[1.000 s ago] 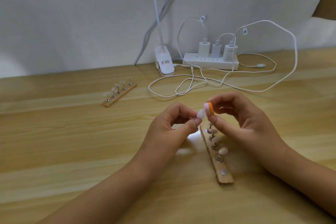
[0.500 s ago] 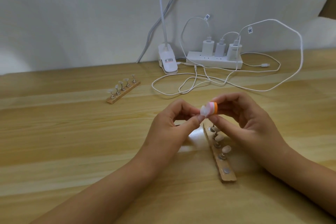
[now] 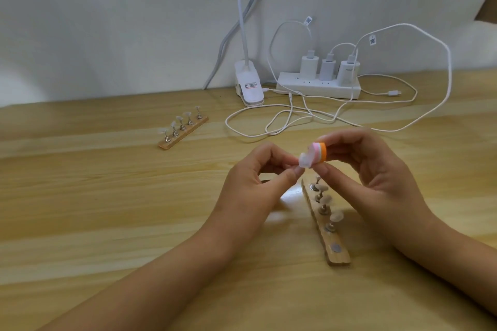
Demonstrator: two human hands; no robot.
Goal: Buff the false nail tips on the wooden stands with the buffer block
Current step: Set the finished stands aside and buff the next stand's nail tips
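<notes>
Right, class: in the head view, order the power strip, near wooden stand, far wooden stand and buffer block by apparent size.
1. power strip and near wooden stand: about alike; the stand is nearer the camera, so unranked.
2. far wooden stand.
3. buffer block.

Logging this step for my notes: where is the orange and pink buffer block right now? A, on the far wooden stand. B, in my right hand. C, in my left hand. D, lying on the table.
B: the right hand pinches the buffer block between thumb and fingers, holding it at the nail tip that the left hand pinches.
</notes>
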